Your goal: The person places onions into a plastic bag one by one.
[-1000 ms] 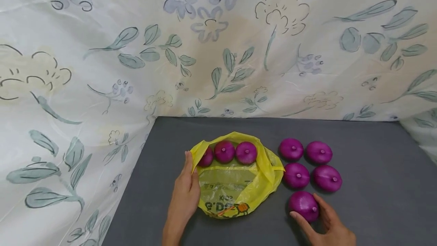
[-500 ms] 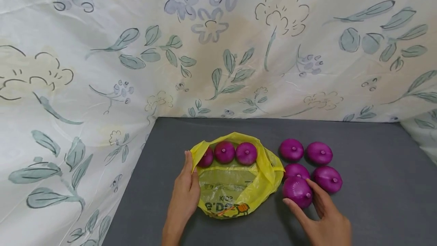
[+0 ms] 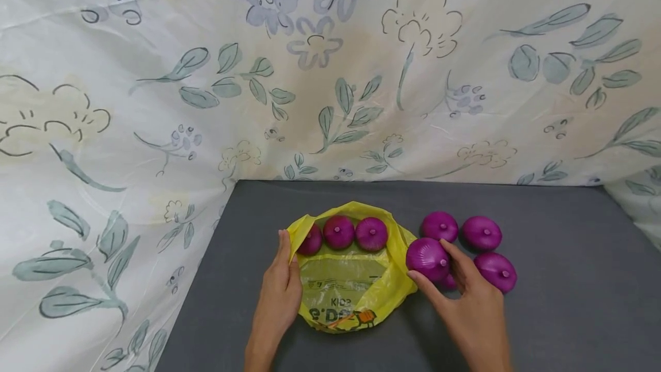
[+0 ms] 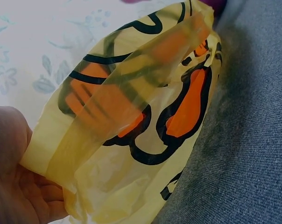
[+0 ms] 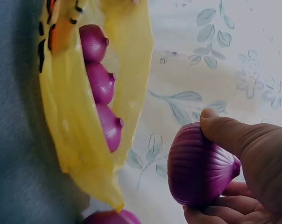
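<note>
A yellow plastic bag (image 3: 341,297) with black and orange print lies with its mouth spread. My left hand (image 3: 279,286) pinches the bag's left rim between thumb and fingers, as the left wrist view shows too. Inside, a row of 3 purple onions (image 3: 338,232) sits along the far side. My right hand (image 3: 470,297) grips another onion (image 3: 426,259) between thumb and fingers, raised beside the bag's right rim. In the right wrist view this held onion (image 5: 197,168) shows its ridged skin, with its stem end toward the palm.
Right of the bag, more onions (image 3: 482,233) stand on the dark grey table (image 3: 563,257); one is mostly hidden behind the right hand and held onion. A floral cloth (image 3: 330,73) hangs along the table's back and left side.
My right hand has lifted the onion from the near end of the group and carried it up and leftward to the bag's right rim. The left hand keeps its hold on the bag.
</note>
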`<action>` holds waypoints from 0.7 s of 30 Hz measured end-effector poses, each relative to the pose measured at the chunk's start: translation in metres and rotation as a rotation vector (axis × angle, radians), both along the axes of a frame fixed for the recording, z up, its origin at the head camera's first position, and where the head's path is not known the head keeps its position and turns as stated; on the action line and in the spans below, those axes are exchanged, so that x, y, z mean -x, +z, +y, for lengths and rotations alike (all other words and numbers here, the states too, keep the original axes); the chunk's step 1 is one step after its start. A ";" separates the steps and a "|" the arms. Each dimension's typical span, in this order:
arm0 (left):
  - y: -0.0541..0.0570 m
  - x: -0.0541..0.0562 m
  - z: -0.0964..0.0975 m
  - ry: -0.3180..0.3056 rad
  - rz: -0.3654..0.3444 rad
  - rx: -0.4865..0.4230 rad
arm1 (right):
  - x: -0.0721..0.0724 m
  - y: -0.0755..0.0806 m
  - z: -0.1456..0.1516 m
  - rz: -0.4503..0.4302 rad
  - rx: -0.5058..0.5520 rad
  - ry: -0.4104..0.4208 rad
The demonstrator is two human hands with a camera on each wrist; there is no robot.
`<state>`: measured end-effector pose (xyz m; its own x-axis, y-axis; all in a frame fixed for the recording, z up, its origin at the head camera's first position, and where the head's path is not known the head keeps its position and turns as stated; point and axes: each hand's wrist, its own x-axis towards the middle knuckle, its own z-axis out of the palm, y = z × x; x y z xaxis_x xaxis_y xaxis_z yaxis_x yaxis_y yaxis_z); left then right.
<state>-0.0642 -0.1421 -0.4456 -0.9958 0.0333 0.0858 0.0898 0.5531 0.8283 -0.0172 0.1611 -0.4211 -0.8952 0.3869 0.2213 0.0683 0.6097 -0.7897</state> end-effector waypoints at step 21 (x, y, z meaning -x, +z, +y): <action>0.000 0.001 0.001 0.003 -0.011 0.013 | 0.032 0.011 -0.032 0.086 0.014 0.217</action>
<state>-0.0647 -0.1412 -0.4454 -0.9967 0.0310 0.0747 0.0792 0.5640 0.8220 -0.0488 0.1287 -0.4101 -0.9359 0.1911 0.2960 -0.1307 0.5920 -0.7953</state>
